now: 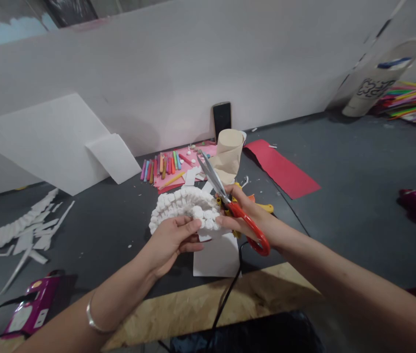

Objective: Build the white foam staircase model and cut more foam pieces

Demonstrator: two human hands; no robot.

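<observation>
A white bumpy curved craft piece [178, 200], made of many small rounded lumps, is held up over the dark tabletop near its front edge. My left hand [176, 238] pinches its lower edge between thumb and fingers. My right hand [248, 211] has red-handled scissors [250, 228] hooked in it, blades pointing up and away to the left. The same hand's thumb touches the right end of the white piece. Below lies a white sheet of card [216, 257]. Yellow-handled tools [264, 208] show partly behind my right hand.
Crayons or markers [161, 164] lie on pink paper [178, 181]. A phone [222, 117] leans on the wall beside a beige paper roll [230, 142]. Red paper [284, 169] lies to the right. White paper strips [33, 230] and a purple device [33, 304] with a cable are at left.
</observation>
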